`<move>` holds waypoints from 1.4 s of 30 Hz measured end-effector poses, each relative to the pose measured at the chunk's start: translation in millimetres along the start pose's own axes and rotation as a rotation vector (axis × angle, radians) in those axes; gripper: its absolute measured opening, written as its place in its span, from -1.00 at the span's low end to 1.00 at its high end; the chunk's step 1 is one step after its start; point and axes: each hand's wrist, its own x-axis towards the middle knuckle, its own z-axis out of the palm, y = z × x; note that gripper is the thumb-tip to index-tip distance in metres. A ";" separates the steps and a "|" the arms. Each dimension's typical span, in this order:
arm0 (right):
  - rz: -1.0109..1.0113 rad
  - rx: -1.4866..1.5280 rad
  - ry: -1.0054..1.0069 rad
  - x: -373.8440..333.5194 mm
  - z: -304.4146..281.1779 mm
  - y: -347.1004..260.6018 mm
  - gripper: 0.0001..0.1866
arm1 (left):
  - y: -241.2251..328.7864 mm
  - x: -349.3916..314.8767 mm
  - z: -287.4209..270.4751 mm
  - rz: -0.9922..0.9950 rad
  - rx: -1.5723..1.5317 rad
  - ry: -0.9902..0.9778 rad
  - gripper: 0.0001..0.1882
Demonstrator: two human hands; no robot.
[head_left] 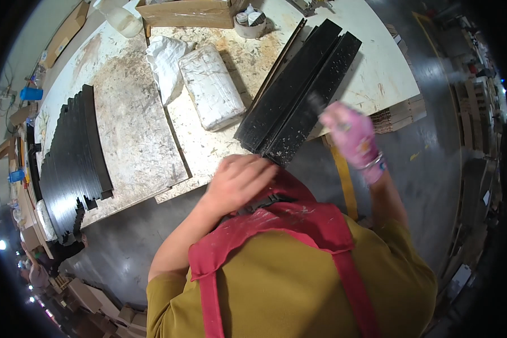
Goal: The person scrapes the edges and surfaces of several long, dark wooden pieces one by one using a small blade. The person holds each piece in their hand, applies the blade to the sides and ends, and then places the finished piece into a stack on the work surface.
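Several long black strips lie slanted on the table. The rightmost black strip is speckled with pale bits, and its near end reaches the table's edge by my apron. My bare left hand is closed at that near end, fingers bent and together; its thumb is hidden. Over the right side of the same strip is my right hand in a pink glove, smeared by motion. Its fingers are curled around a small dark thing too blurred to name. Left of the strips rests a white, stained wrapped block.
A crumpled white cloth lies beside the block. Stacked black strips cover the table's left part. At the back are a cardboard box, a tub of small bottles and a translucent jug. A yellow line marks the floor.
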 end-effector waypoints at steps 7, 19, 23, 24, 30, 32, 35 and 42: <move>-0.394 -0.429 -0.088 11.8 18.6 35.1 -0.93 | 8.0 -3.6 41.8 -0.038 -0.035 -0.076 -0.65; -0.254 -0.173 -0.232 64.1 -22.5 56.1 -0.93 | 17.6 5.2 44.4 -0.151 -0.009 -0.074 -0.69; 0.134 -0.561 0.094 156.8 -80.8 147.7 -0.80 | 16.2 13.8 44.2 -0.112 -0.021 -0.081 -0.68; 0.140 -0.560 0.102 156.7 -80.0 154.9 -0.80 | 15.4 15.6 42.9 -0.114 -0.030 -0.102 -0.68; -0.214 -0.327 -0.260 95.7 -45.2 75.9 -0.83 | 12.2 14.4 41.9 -0.111 -0.060 -0.123 -0.67; 0.091 -0.232 -0.109 131.3 -52.3 127.1 -0.80 | 13.0 14.6 44.8 -0.111 -0.111 -0.097 -0.67; 0.098 -0.612 0.112 181.8 -96.6 176.8 -0.78 | 13.2 17.0 44.4 -0.118 -0.125 -0.097 -0.66; 0.084 -0.431 0.019 155.3 -67.8 160.0 -0.87 | 11.0 18.1 40.4 -0.089 -0.069 -0.119 -0.67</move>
